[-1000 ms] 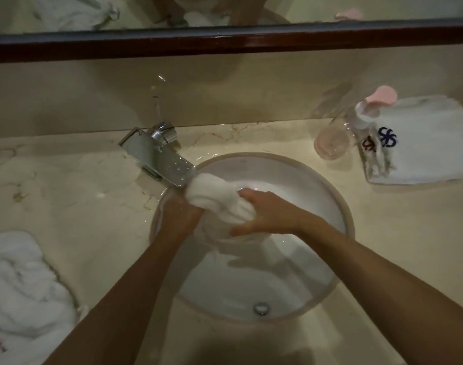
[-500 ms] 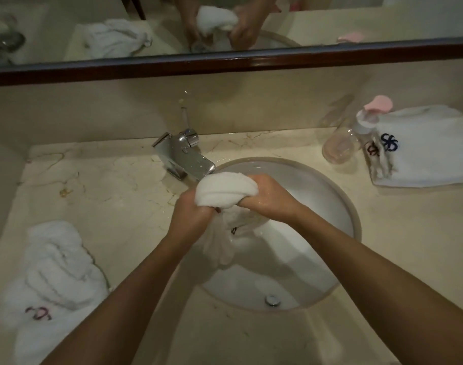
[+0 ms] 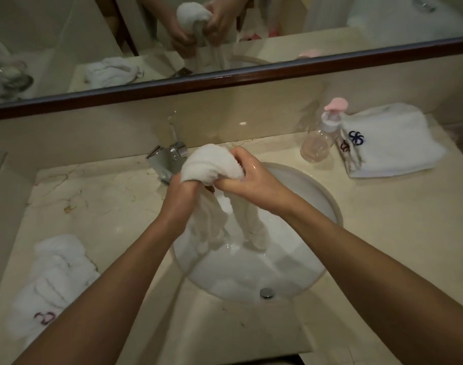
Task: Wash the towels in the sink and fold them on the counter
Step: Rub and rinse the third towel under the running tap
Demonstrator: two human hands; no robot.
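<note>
1. Lifted higher since the earlier frames, the wet white terry hand towel (image 3: 212, 167) now bulges as a bunched hump above both fists, with the chrome faucet (image 3: 165, 164) partly hidden behind it; a second ago it sat lower, down against the basin.
2. Both hands grip the cloth. The left hand (image 3: 181, 192) has its fingers curled round the left end of the hump, and the right hand (image 3: 249, 180) clamps the right end, knuckles up and skin shining wet.
3. The relation that matters: the bunched part runs left to right between the two fists, while two twisted tails hang straight down from the grips into the round white porcelain sink (image 3: 330, 206), their tips touching or just above the wet bowl.
4. Neither hand is nearer; they sit almost touching, level with each other, over the back half of the sink.
5. My judgement: this is wringing, so the next move likely needs opposite twists along that left-right axis, kept over the sink so runoff falls inside.
6. On the cream marble counter (image 3: 106, 206), a crumpled white towel with a dark red monogram (image 3: 54, 280) lies at the left, and a folded white towel with a blue emblem (image 3: 391, 140) lies at the right, just beside a clear pump bottle with a pink top (image 3: 317, 143).
</note>
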